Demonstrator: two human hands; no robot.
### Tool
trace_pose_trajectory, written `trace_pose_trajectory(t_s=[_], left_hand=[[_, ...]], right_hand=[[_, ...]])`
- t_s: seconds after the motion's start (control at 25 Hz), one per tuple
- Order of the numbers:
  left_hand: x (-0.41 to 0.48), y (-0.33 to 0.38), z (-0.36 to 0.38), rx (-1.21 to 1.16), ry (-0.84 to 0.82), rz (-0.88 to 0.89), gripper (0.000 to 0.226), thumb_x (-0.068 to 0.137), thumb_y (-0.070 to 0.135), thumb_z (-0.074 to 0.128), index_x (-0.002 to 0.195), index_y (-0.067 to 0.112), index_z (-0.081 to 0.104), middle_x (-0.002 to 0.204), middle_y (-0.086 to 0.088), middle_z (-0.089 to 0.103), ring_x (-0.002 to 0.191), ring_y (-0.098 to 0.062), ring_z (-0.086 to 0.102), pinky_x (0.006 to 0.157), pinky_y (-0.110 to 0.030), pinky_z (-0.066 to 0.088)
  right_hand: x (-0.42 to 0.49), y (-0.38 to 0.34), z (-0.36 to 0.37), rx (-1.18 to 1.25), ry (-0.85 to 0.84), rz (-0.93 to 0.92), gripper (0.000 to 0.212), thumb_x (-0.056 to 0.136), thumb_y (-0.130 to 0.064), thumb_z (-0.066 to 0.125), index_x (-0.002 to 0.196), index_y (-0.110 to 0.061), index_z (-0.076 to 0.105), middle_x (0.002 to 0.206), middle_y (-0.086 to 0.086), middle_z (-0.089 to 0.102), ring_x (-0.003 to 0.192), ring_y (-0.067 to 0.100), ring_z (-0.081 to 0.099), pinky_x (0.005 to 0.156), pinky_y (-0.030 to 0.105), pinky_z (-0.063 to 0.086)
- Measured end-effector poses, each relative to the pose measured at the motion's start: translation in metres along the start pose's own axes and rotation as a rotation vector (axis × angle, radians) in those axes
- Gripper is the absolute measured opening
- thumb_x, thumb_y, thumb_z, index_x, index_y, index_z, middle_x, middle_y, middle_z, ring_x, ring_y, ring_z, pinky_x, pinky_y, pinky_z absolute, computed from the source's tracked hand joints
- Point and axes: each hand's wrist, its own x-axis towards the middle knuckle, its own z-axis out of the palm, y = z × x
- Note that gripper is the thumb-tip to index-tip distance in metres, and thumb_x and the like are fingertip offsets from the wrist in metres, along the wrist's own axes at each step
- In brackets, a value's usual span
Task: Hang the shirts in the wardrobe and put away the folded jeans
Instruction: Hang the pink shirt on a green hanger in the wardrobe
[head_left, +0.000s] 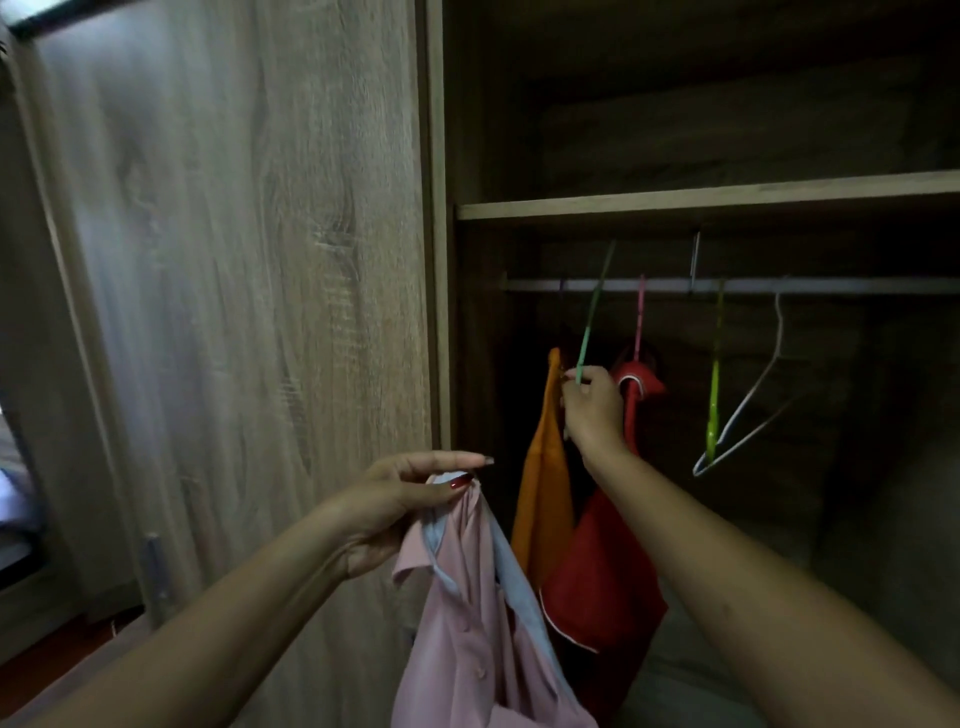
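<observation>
Two hands are raised in front of an open wooden wardrobe (441, 156). The left hand (400, 499) is near, at the left edge of the opening, and pinches the top of a pink shirt (467, 623) between thumb and fingers, the other fingers stretched out straight above it. The shirt hangs down from that pinch toward the bottom of the view, its pale blue inner lining showing along the collar and the right edge.

The right hand (595, 400) reaches farther in and higher, its fingers curled round the lower end of a green hanger (592, 312). The hanger is tilted, its upper end leaning to the right across the metal rail (831, 285) under the shelf (727, 200).

Just left of the right hand an orange garment (543, 493) hangs from the rail. Just right of that hand, and partly behind the forearm, a red shirt with thin white piping (602, 571) hangs on a pink hanger (641, 312).

Farther right on the rail, well apart from the hands, a yellow-green hanger (716, 374) and a white wire hanger (748, 421) hang bare, close beside each other.

The wardrobe door (234, 312) stands at the left, filling most of that side, with a metal handle (156, 566) low on it. The space above the shelf is dark. No folded jeans can be made out.
</observation>
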Motion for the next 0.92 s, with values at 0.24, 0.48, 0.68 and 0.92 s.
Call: trace_pose_trajectory(t_s=[0.24,0.48,0.68,0.92], left_hand=[[0.008,-0.009,0.021,0.09,0.035,0.032,0.032,0.079,-0.005,0.062,0.105,0.009,0.073,0.118,-0.012,0.069,0.108,-0.023,0.064,0.087,-0.03,0.056],[0.011,-0.017,0.044,0.181,0.056,0.04,0.033,0.082,-0.008,0.06,0.105,0.013,0.073,0.117,-0.005,0.069,0.108,-0.02,0.065,0.085,-0.032,0.056],[0.015,-0.025,0.065,0.212,0.092,0.037,0.034,0.082,-0.009,0.059,0.103,0.014,0.073,0.113,-0.005,0.07,0.102,-0.018,0.067,0.08,-0.03,0.058],[0.017,-0.034,0.078,0.191,0.046,-0.005,0.033,0.083,-0.013,0.055,0.103,0.006,0.071,0.104,-0.013,0.073,0.092,-0.02,0.071,0.071,-0.026,0.058]], right_hand=[[-0.104,0.072,-0.042,-0.086,0.087,-0.298,0.018,0.078,0.001,0.065,0.076,-0.016,0.059,0.069,0.006,0.049,0.064,0.017,0.047,0.06,0.017,0.038],[-0.107,0.09,-0.099,-0.172,0.115,-0.418,0.025,0.075,0.01,0.065,0.065,-0.007,0.049,0.089,0.007,0.048,0.081,0.013,0.055,0.068,0.028,0.046],[-0.139,0.111,-0.131,0.08,0.006,-0.059,0.037,0.079,0.006,0.066,0.099,-0.019,0.047,0.086,-0.019,0.06,0.075,0.003,0.062,0.069,0.027,0.052],[-0.138,0.083,-0.149,0.177,-0.079,-0.029,0.017,0.092,-0.008,0.055,0.08,0.001,0.064,0.062,0.003,0.052,0.054,0.001,0.045,0.055,0.017,0.037]])
